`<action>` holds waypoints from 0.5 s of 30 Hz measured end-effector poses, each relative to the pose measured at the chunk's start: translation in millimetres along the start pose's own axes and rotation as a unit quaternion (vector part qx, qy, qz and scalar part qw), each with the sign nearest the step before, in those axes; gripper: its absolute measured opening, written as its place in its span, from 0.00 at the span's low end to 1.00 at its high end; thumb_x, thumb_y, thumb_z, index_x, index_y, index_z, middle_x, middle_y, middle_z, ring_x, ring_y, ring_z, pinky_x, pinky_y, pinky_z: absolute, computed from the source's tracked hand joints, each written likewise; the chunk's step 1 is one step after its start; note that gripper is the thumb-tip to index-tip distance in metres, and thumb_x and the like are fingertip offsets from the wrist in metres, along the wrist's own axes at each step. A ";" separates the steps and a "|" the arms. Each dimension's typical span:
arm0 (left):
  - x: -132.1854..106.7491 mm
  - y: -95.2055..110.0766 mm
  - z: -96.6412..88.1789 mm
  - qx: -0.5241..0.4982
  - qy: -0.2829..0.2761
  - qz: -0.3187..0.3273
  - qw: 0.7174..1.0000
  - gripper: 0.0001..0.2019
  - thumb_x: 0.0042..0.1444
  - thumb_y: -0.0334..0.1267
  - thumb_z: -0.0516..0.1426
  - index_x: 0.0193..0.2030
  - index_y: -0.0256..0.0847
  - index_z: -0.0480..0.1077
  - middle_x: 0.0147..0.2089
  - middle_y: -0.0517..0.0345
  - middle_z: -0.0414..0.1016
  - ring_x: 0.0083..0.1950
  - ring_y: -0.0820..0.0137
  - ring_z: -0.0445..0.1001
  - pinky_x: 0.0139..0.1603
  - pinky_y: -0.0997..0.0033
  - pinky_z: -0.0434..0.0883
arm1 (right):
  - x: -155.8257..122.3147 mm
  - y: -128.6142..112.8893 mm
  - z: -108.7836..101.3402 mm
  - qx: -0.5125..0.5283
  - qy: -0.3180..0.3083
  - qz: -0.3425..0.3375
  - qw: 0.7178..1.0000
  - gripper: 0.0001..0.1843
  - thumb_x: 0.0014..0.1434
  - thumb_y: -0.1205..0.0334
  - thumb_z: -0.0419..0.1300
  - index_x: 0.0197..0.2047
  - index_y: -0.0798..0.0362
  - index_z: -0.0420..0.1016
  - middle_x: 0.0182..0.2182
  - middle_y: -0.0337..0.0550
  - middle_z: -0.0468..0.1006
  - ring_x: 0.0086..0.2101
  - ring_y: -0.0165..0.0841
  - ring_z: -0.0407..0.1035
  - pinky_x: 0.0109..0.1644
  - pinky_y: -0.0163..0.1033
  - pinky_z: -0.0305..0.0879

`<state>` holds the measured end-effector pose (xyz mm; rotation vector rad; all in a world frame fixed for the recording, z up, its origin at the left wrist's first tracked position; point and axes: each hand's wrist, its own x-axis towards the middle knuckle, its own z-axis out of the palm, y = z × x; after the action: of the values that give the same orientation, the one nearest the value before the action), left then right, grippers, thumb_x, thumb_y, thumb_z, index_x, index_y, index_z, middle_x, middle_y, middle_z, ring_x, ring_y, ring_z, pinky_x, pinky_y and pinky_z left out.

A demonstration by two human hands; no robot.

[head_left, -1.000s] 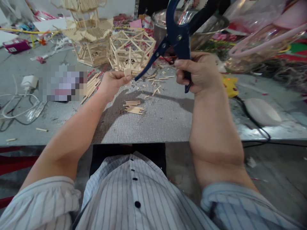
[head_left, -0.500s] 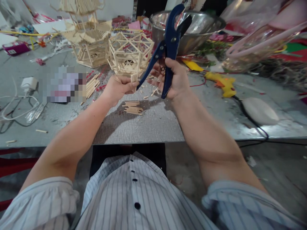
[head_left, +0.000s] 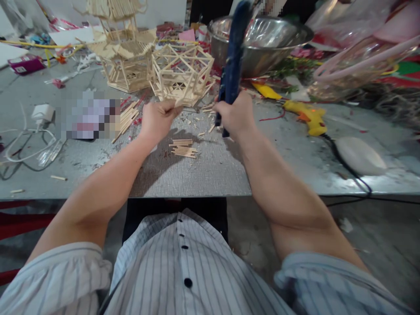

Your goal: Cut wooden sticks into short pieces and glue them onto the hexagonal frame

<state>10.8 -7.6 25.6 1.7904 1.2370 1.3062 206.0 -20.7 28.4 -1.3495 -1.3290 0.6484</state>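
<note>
The right hand (head_left: 238, 114) has its fingers curled closed around the handles of a dark blue cutter (head_left: 236, 57), which stands upright and nearly edge-on to the view; half a second ago that same tool showed its broad side, its handles spread wide, one handle's tip at the left fingertips and the right fingers loosely uncurled behind it. Now the tool is clear of the left hand (head_left: 158, 120), and a visible gap lies between the two hands. A full second back the right hand was higher and farther to the right, its forearm hiding much of the yellow glue gun (head_left: 308, 116), which now lies in plain sight on the grey table (head_left: 210, 179). The left hand keeps its thumb and fingers pinched together on a few small wooden pieces (head_left: 179, 103); these stood upright before and now look tilted and partly covered by the fingers, so their number cannot be told. They are just in front of the open stick frame (head_left: 182, 72), which sits beside the roofed stick model (head_left: 126, 57). Below the hands, the short cut sticks (head_left: 183, 148) lie in two small groups, unchanged, and the longer sticks (head_left: 127, 119) remain left of the left hand
</note>
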 end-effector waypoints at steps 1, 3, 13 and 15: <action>1.7 0.0 -4.1 0.053 0.022 0.026 0.998 0.17 0.53 0.34 0.62 0.16 0.42 0.63 0.20 0.64 0.52 0.28 0.72 0.56 0.34 0.68 0.55 | 0.4 1.1 -1.2 -0.087 0.015 -0.031 0.996 0.13 0.47 0.70 0.59 0.38 0.50 0.68 0.42 0.47 0.78 0.49 0.45 0.71 0.63 0.58 0.63; 4.5 0.4 -11.1 0.130 0.051 0.067 0.988 0.18 0.57 0.36 0.59 0.18 0.42 0.62 0.21 0.64 0.49 0.28 0.72 0.53 0.33 0.66 0.52 | -1.4 2.9 -2.5 -0.208 -0.005 -0.078 0.975 0.23 0.49 0.71 0.59 0.50 0.51 0.67 0.53 0.52 0.76 0.58 0.48 0.67 0.68 0.59 0.55; 15.6 -9.2 -18.9 0.219 0.112 0.072 0.967 0.19 0.58 0.35 0.59 0.19 0.46 0.58 0.21 0.64 0.55 0.28 0.71 0.55 0.35 0.65 0.55 | -15.0 7.7 6.1 -0.378 -0.086 -0.119 0.914 0.35 0.60 0.59 0.55 0.69 0.44 0.54 0.60 0.53 0.70 0.63 0.52 0.63 0.63 0.62 0.61; 16.2 -10.8 -19.1 0.230 0.112 0.085 0.963 0.19 0.59 0.36 0.59 0.19 0.46 0.58 0.22 0.64 0.57 0.28 0.71 0.58 0.35 0.65 0.56 | -17.5 4.3 7.2 -0.400 -0.094 -0.119 0.904 0.35 0.60 0.60 0.54 0.70 0.43 0.54 0.59 0.53 0.71 0.61 0.51 0.65 0.62 0.60 0.64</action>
<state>-9.4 10.4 29.1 2.1527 1.6474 1.4331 197.0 -33.8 17.3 -1.7428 -2.0043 0.0337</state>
